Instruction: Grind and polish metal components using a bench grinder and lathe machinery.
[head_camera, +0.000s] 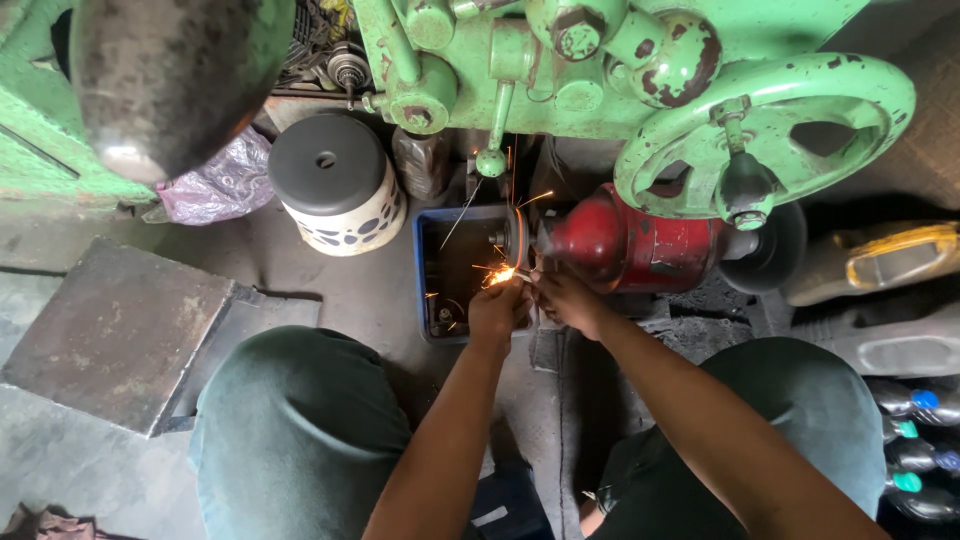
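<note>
Grinding station, floor level, seen from above the worker's knees.

Left hand (497, 308): fingers curled shut around a small workpiece (518, 275), pressing it to the rim of the grinding wheel (517, 235). The piece was too small and too hidden by fingers and glare to tell its kind.

Right hand (565, 297): fingers closed in a pinch just beside the left hand, apparently steadying the same piece; the exact hold could not be made out.

Sparks (497, 272): a bright cluster at the contact point, with streaks thrown up and left over the blue tray (420, 270) that sat under the wheel.

Red motor (625, 245): lay on its side to the right of the wheel and carried a dark second wheel (775, 250) at its far end.

Progress, as judged: grinding was under way, with metal in contact and sparks flying. How much of the piece had been ground and how much remained could not be told. No finished pieces showed clearly; the tray's contents were dark and indistinct.

Surroundings: a green machine (560, 60) with a handwheel (770, 125) stood overhead, a round container with a grey lid (335, 180) to the left, a flat metal plate (115, 330) on the floor, and bottles (915, 440) at the right edge.
</note>
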